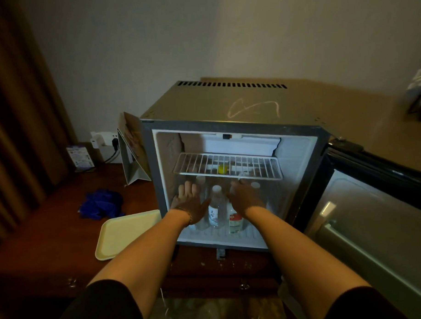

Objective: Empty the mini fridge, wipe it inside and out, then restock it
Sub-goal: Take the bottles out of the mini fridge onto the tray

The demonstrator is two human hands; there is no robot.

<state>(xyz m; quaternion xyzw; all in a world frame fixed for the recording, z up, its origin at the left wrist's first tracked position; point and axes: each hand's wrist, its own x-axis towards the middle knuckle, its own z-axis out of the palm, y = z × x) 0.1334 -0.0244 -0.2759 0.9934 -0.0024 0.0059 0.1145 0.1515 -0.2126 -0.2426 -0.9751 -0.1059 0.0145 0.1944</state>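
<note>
A: Where do the hands stand?

B: Both are inside the mini fridge, under the wire shelf. The left hand is left of the right hand, and a bottle stands between them.

A: And beside the right hand?

B: A second bottle is just below its wrist, and another cap shows just to its right. More bottles stand behind the hands.

A: On the shelf?

B: A small ball lies on it, above and between the hands.

A: Outside the fridge?

B: Left of the left hand a tray lies on the table, and a cloth is behind the tray. The open door is to the right of the right hand.
</note>
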